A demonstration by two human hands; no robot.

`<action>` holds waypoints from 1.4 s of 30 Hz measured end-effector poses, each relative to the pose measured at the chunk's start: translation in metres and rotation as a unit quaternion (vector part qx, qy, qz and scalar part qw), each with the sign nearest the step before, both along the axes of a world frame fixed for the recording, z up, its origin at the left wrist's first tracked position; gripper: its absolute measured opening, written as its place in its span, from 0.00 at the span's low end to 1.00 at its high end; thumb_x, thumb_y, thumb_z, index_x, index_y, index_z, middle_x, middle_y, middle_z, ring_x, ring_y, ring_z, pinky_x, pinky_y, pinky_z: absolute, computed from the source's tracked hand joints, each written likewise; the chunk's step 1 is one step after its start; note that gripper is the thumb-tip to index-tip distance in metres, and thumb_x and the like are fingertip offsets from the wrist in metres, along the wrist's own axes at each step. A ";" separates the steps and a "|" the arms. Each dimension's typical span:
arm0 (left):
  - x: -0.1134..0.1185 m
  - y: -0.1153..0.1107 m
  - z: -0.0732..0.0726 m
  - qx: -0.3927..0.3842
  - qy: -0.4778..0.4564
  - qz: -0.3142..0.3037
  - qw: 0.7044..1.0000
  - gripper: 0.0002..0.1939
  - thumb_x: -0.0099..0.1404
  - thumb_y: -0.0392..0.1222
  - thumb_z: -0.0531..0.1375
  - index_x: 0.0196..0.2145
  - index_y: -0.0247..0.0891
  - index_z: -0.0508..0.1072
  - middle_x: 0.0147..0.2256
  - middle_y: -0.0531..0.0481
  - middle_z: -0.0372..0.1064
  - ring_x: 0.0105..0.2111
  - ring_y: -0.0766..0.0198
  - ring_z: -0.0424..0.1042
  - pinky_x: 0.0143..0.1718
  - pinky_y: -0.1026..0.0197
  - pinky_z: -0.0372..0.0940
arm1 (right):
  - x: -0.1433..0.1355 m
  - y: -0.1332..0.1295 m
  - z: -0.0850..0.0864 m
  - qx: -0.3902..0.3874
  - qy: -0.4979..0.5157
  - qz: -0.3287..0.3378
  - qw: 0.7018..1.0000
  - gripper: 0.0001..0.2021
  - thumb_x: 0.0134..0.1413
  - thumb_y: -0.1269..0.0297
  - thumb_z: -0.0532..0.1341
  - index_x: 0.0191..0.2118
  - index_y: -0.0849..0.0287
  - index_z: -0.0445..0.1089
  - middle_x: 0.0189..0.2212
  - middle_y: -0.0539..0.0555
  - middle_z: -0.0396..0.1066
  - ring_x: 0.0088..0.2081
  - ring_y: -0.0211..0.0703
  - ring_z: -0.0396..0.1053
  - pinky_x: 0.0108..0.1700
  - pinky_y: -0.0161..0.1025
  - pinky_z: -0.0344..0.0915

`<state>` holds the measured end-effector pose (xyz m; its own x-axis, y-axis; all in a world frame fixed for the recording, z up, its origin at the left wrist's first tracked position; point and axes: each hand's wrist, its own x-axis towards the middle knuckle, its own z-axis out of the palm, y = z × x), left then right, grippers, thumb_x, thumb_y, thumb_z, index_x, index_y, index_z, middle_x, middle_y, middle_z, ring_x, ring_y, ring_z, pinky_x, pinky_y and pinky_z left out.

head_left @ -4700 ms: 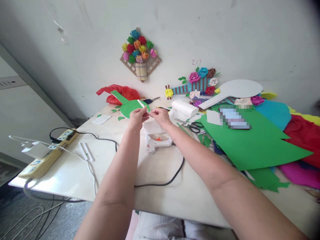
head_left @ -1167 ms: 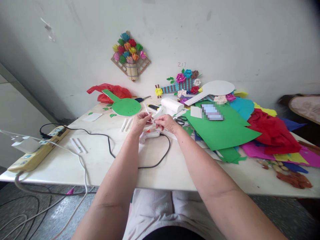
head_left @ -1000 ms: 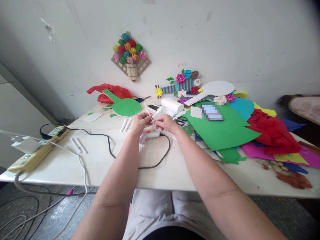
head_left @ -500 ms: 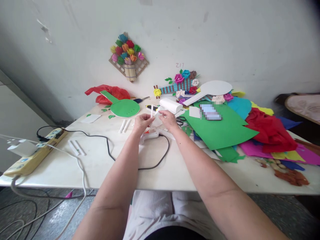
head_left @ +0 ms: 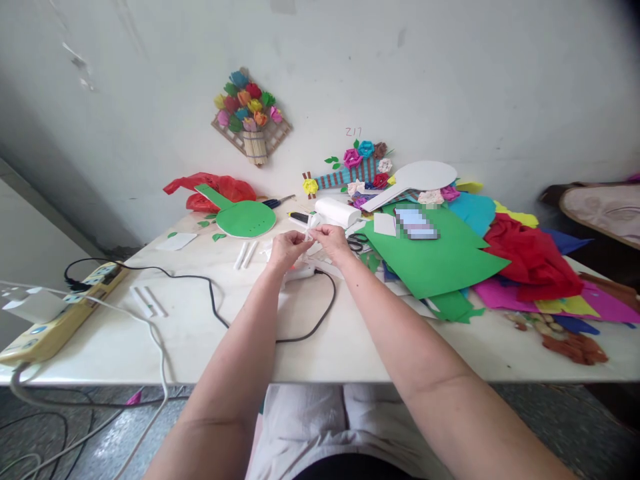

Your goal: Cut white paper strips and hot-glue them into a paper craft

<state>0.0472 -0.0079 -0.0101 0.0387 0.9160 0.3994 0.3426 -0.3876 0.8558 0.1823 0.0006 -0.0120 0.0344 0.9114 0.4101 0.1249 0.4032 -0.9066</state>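
Observation:
My left hand (head_left: 289, 249) pinches a thin white stick, most of it hidden by my fingers. A piece of white crepe paper (head_left: 314, 221) stands up around the stick's top. My right hand (head_left: 331, 239) has its fingertips closed on the paper, close against my left fingers. Under my hands lies a white glue gun (head_left: 301, 272) with a black cord. Behind them is a roll of white paper (head_left: 338, 212) beside a black-and-yellow tool (head_left: 300, 217). Black-handled scissors (head_left: 357, 241) rest right of my right hand. Several white sticks (head_left: 245, 255) lie to the left.
A green paddle-shaped cutout (head_left: 246, 219) and red crepe paper (head_left: 223, 189) lie at the back left. Green sheets (head_left: 430, 267), a phone (head_left: 416, 224) and coloured paper crowd the right side. At the left edge sits a power strip (head_left: 65, 313) with trailing cords.
My right hand has moved left and closer to my left hand. The white paper, held apart from the stick before, is now gathered against its top. The view has shifted slightly.

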 end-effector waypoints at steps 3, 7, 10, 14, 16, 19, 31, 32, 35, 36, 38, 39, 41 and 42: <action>0.000 0.001 -0.001 0.011 0.010 0.011 1.000 0.15 0.44 0.50 0.65 0.21 0.35 0.69 0.17 0.56 0.59 0.17 0.73 0.54 0.18 0.68 0.49 | 0.001 -0.003 0.001 -0.007 0.017 0.020 1.000 0.10 0.40 0.58 0.59 0.23 0.62 0.69 0.19 0.47 0.64 0.25 0.35 0.60 0.30 0.32 0.58; 0.000 0.003 -0.002 0.023 0.016 0.021 0.999 0.13 0.43 0.48 0.65 0.20 0.35 0.70 0.16 0.56 0.59 0.18 0.72 0.54 0.19 0.68 0.49 | 0.002 -0.006 0.003 -0.007 -0.007 0.015 1.000 0.09 0.41 0.60 0.58 0.22 0.62 0.70 0.20 0.48 0.67 0.27 0.36 0.63 0.33 0.33 0.59; 0.001 0.001 -0.001 0.028 0.025 0.031 0.999 0.12 0.42 0.47 0.66 0.20 0.35 0.70 0.16 0.55 0.60 0.18 0.71 0.55 0.20 0.67 0.49 | 0.003 -0.002 0.000 0.008 -0.035 -0.001 0.999 0.10 0.42 0.61 0.57 0.22 0.62 0.70 0.20 0.48 0.68 0.27 0.37 0.64 0.33 0.33 0.59; 0.003 -0.004 0.003 0.031 0.041 0.025 0.998 0.11 0.45 0.47 0.64 0.20 0.35 0.72 0.17 0.53 0.64 0.19 0.69 0.59 0.20 0.67 0.51 | 0.004 0.004 -0.005 0.032 -0.099 -0.035 0.994 0.10 0.45 0.62 0.56 0.22 0.61 0.71 0.19 0.48 0.67 0.26 0.37 0.63 0.31 0.33 0.58; 0.004 -0.006 0.006 0.028 0.043 0.021 0.998 0.09 0.48 0.45 0.62 0.20 0.36 0.72 0.17 0.52 0.65 0.19 0.68 0.60 0.21 0.66 0.52 | 0.004 0.005 -0.005 0.039 -0.127 -0.051 0.990 0.10 0.46 0.62 0.56 0.22 0.61 0.71 0.19 0.49 0.67 0.26 0.37 0.63 0.31 0.33 0.58; 0.003 -0.009 0.010 0.024 0.048 0.022 0.998 0.08 0.50 0.43 0.60 0.20 0.36 0.72 0.17 0.52 0.66 0.18 0.68 0.61 0.21 0.66 0.53 | 0.002 0.001 -0.001 0.043 -0.169 -0.074 0.982 0.10 0.48 0.63 0.56 0.25 0.60 0.71 0.21 0.50 0.68 0.27 0.38 0.63 0.32 0.33 0.58; -0.001 -0.018 0.017 -0.072 -0.085 -0.093 0.989 0.12 0.50 0.47 0.62 0.20 0.35 0.69 0.16 0.53 0.63 0.15 0.73 0.55 0.18 0.67 0.50 | -0.003 -0.010 0.010 0.086 -0.303 -0.130 0.940 0.09 0.53 0.67 0.53 0.33 0.60 0.71 0.32 0.54 0.72 0.35 0.42 0.65 0.38 0.36 0.56; -0.001 -0.019 0.018 -0.078 -0.089 -0.106 0.987 0.13 0.50 0.48 0.62 0.20 0.35 0.69 0.16 0.53 0.63 0.15 0.74 0.54 0.18 0.67 0.49 | -0.003 -0.010 0.010 0.073 -0.291 -0.122 0.946 0.09 0.54 0.66 0.53 0.33 0.60 0.71 0.31 0.54 0.72 0.34 0.41 0.65 0.37 0.35 0.57; -0.002 -0.022 0.020 -0.084 -0.080 -0.104 0.988 0.14 0.50 0.49 0.62 0.20 0.34 0.69 0.16 0.54 0.62 0.15 0.74 0.54 0.18 0.67 0.48 | -0.002 -0.009 0.009 0.058 -0.272 -0.109 0.954 0.10 0.53 0.65 0.54 0.33 0.60 0.71 0.29 0.52 0.72 0.32 0.40 0.65 0.35 0.34 0.57; -0.002 -0.022 0.020 -0.085 -0.075 -0.094 0.989 0.14 0.50 0.49 0.63 0.21 0.34 0.69 0.16 0.54 0.63 0.15 0.74 0.54 0.18 0.67 0.48 | -0.002 -0.008 0.008 0.060 -0.274 -0.109 0.954 0.09 0.53 0.66 0.54 0.33 0.60 0.71 0.29 0.52 0.72 0.32 0.39 0.65 0.34 0.34 0.57; -0.001 -0.023 0.022 -0.088 -0.068 -0.073 0.991 0.15 0.48 0.50 0.64 0.21 0.34 0.69 0.16 0.54 0.62 0.16 0.73 0.55 0.18 0.67 0.49 | -0.002 -0.008 0.007 0.068 -0.284 -0.112 0.950 0.09 0.51 0.68 0.54 0.32 0.60 0.72 0.29 0.52 0.72 0.32 0.40 0.65 0.34 0.34 0.57; 0.000 -0.024 0.023 -0.089 -0.068 -0.066 0.992 0.15 0.47 0.50 0.65 0.20 0.34 0.69 0.16 0.54 0.62 0.16 0.73 0.56 0.19 0.67 0.49 | -0.002 -0.008 0.007 0.073 -0.288 -0.113 0.948 0.09 0.51 0.69 0.54 0.32 0.60 0.72 0.30 0.52 0.72 0.31 0.40 0.65 0.34 0.34 0.57; 0.000 -0.025 0.024 -0.091 -0.071 -0.059 0.992 0.16 0.45 0.50 0.66 0.20 0.33 0.69 0.16 0.54 0.62 0.17 0.73 0.55 0.19 0.67 0.49 | -0.001 -0.008 0.006 0.086 -0.289 -0.110 0.947 0.09 0.50 0.69 0.54 0.32 0.61 0.72 0.29 0.52 0.72 0.31 0.39 0.65 0.34 0.34 0.57; 0.000 -0.026 0.025 -0.093 -0.073 -0.059 0.991 0.17 0.44 0.50 0.66 0.20 0.33 0.69 0.16 0.54 0.63 0.17 0.74 0.55 0.19 0.67 0.49 | -0.001 -0.008 0.006 0.094 -0.287 -0.105 0.947 0.08 0.50 0.69 0.55 0.31 0.60 0.72 0.29 0.52 0.72 0.31 0.39 0.65 0.34 0.34 0.57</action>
